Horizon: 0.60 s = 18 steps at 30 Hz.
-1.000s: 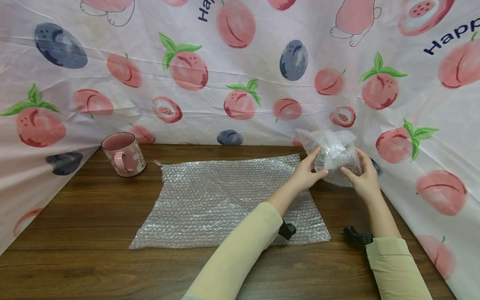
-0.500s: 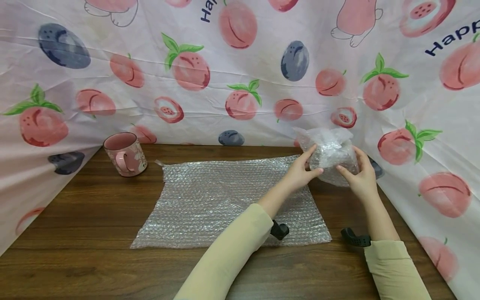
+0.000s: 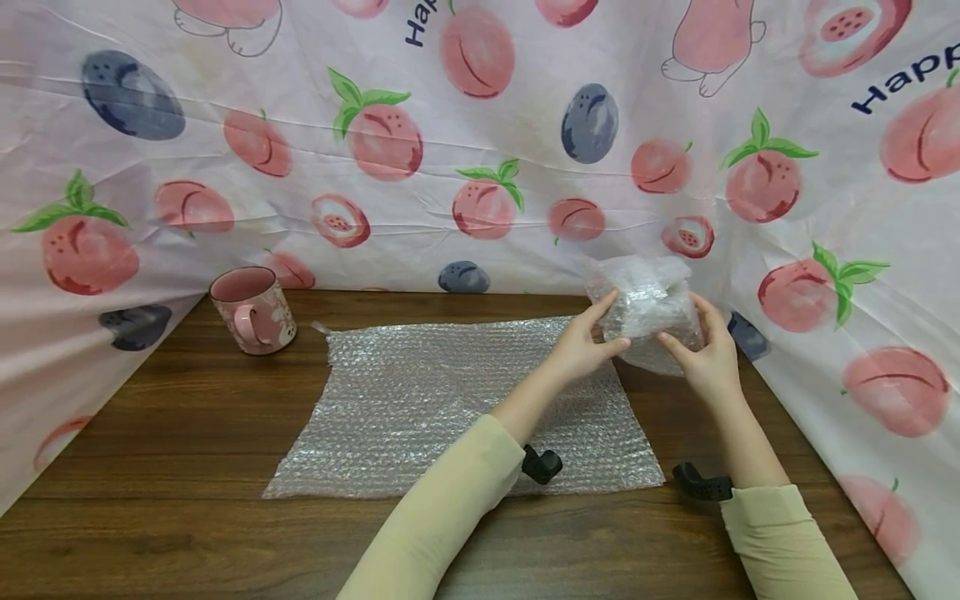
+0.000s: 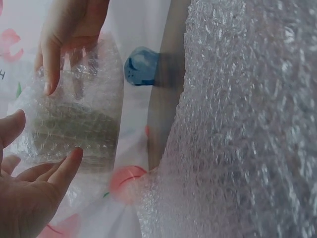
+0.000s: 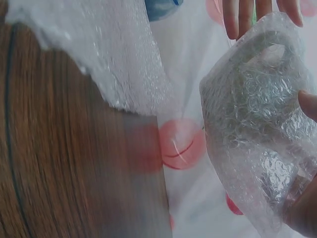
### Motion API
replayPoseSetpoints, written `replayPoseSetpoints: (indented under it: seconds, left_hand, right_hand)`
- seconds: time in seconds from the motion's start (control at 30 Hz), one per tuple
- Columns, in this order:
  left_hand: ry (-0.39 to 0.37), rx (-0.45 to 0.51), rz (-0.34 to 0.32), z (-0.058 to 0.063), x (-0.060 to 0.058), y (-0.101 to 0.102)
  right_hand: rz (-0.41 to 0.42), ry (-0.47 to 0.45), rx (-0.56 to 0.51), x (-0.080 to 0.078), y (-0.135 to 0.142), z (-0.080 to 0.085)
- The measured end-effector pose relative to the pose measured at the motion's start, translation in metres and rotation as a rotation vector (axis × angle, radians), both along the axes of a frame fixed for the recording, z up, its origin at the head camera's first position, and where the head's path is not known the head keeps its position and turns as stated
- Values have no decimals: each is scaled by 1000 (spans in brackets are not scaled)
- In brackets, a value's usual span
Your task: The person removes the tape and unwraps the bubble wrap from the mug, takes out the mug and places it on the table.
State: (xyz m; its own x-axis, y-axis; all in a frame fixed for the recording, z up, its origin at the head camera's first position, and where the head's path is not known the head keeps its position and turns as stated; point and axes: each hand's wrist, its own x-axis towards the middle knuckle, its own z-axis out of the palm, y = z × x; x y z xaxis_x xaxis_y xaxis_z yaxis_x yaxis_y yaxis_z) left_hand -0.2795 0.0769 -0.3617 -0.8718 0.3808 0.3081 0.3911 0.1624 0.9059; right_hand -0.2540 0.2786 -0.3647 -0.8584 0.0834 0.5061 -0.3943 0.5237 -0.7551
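Observation:
A bubble-wrapped bundle (image 3: pixel 647 312) is held above the back right of the table, with loose plastic sticking out at its top. Its left side is gripped by my left hand (image 3: pixel 583 343), thumb in front and fingers behind. My right hand (image 3: pixel 707 354) grips the opposite side in the same way. Through the wrap in the left wrist view, the bundle (image 4: pixel 74 129) looks dull greenish inside; what it contains I cannot tell. A flat sheet of bubble wrap (image 3: pixel 442 408) lies on the table below and left of the hands.
A pink floral mug (image 3: pixel 255 312) stands upright at the back left of the brown wooden table (image 3: pixel 187 533). A fruit-print cloth (image 3: pixel 525 100) hangs behind the table and along both sides. Close to the right hand is the cloth's right side.
Both hands have shifted a little to the left, carrying the wrapped bundle with them. The sheet and the mug stay in place on the table.

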Motion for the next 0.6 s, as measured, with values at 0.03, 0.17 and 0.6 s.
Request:
replayPoseSetpoints:
  seconds: [0.03,0.17,0.6]
  left_hand:
    - [-5,1,2,0,1,-2]
    - [-2,-3,11,2,4,-10]
    - [37,-6,0,2,11,-39]
  right_hand:
    - [2,3,0,0,-1,0]
    - [6,-1,-10,1,-8,1]
    - [43,-13,-16,34,-51,31]
